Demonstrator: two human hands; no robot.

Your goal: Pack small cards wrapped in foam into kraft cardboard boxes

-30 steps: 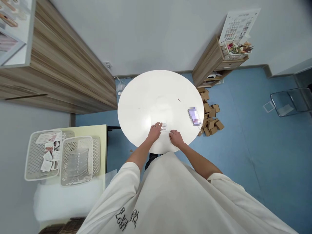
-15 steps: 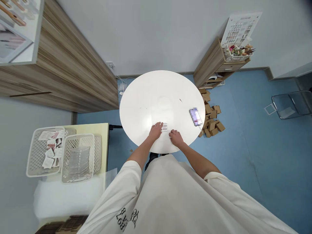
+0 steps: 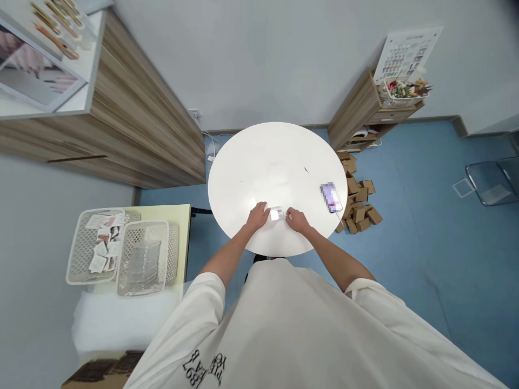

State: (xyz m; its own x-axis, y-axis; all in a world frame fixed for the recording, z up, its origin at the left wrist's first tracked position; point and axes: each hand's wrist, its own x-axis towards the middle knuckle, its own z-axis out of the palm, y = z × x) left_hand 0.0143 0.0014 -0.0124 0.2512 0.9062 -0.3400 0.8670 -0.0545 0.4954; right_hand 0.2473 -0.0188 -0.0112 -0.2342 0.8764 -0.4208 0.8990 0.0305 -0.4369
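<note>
On the white round table (image 3: 259, 156), close to its near edge, a small clear plastic case (image 3: 277, 213) lies between my hands. A bright white patch covers its left part, either glare or a small insert; I cannot tell which. My left hand (image 3: 258, 217) grips the case's left edge with bent fingers. At its right edge, my right hand (image 3: 298, 221) has thumb and fingers pinched together. The small details inside the case are too fine to make out.
A blurred purple phone-like thing (image 3: 331, 196) with a white cable lies on the table's right. Small cardboard boxes (image 3: 358, 213) are heaped on the floor beyond. White baskets (image 3: 165, 259) with papers and clear plastic pieces stand at left, near a wooden cabinet (image 3: 162, 119).
My right hand has moved in to the case's right edge and pinched its fingers. A white patch now shows on the case. The whole view has shifted slightly.
</note>
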